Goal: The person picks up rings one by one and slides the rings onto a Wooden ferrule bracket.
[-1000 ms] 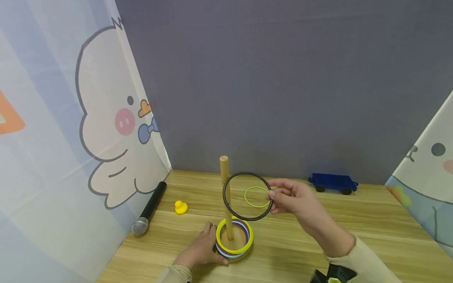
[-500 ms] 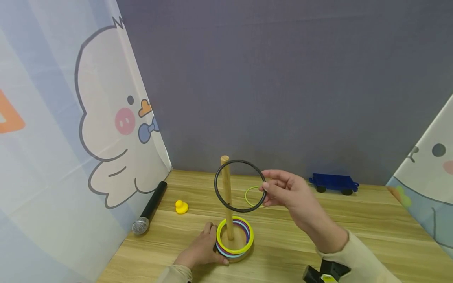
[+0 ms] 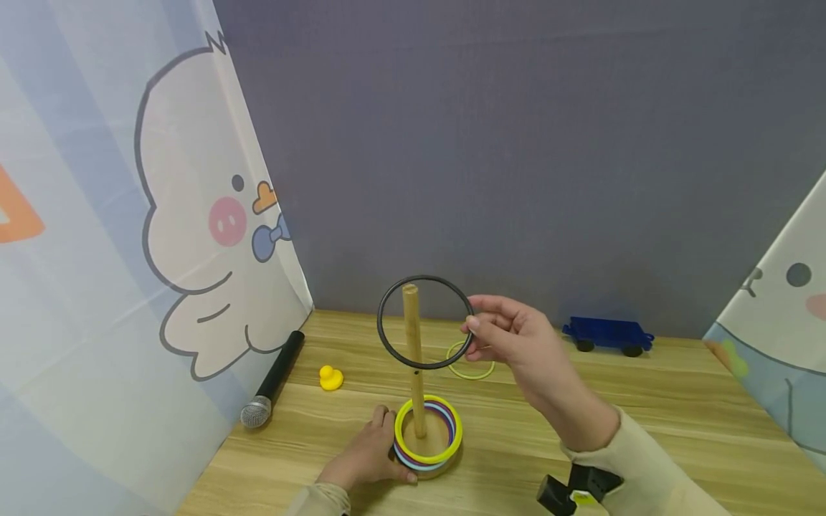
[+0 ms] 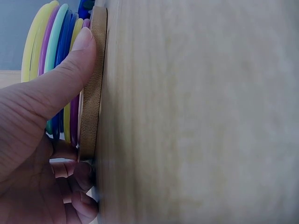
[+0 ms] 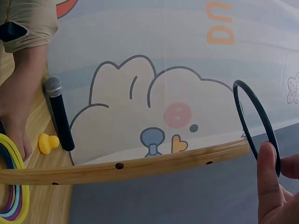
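Note:
My right hand (image 3: 516,340) pinches a thin black ring (image 3: 422,277) by its right side, between thumb and fingers. Seen from the head, the ring frames the top of a wooden peg (image 3: 416,387); in the right wrist view it tilts beside the peg's tip (image 5: 233,148). I cannot tell if the tip passes through it. Around the foot of the peg lie several coloured rings, a yellow ring (image 3: 459,430) uppermost. My left hand (image 3: 364,450) grips the round wooden base (image 4: 93,88) from the left, its thumb (image 4: 70,74) across the rings and the base's edge.
A yellow-green ring (image 3: 471,378) lies on the wooden table (image 3: 529,430) behind the peg. At left are a yellow toy duck (image 3: 331,378) and a black microphone (image 3: 280,369). A blue toy wagon (image 3: 606,333) stands back right. A grey cloth wall (image 3: 516,158) closes the rear.
The right hand has carried the black ring up and to the left, from beside the middle of the peg to the height of its top. The left hand and the base have stayed put.

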Demonstrator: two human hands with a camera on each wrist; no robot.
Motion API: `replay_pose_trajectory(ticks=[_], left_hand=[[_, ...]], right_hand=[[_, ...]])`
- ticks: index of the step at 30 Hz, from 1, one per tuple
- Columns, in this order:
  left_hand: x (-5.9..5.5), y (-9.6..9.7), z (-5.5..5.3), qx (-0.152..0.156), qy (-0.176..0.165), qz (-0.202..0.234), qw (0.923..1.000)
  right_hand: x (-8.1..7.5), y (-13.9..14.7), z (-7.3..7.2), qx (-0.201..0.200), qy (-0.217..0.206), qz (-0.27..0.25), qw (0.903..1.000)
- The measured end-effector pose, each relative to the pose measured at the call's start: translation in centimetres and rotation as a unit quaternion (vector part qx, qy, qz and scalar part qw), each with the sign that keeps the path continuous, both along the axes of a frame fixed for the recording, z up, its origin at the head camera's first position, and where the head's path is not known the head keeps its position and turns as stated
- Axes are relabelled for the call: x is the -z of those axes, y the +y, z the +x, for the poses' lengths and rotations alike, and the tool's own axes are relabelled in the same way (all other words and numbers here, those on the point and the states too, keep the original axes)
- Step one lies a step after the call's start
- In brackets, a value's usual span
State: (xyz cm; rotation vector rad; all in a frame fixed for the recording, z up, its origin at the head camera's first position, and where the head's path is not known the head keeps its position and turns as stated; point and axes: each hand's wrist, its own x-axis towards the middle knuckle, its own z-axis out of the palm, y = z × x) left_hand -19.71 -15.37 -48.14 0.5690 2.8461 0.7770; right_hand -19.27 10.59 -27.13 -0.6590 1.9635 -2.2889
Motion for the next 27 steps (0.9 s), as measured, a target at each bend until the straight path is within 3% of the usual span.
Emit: replay_pose_trajectory(ticks=[15, 27], left_hand=[[0.1, 0.0, 0.0, -0.002, 0.006, 0.004, 1.0], [-0.2, 0.1, 0.1, -0.003, 0.009, 0.002, 1.0]], right_hand=[[2.3, -0.6, -1.0, 0.014, -0.046, 0.013, 0.9988], [6.5, -0.4, -1.5, -0.006, -0.092, 0.029, 0.9953]])
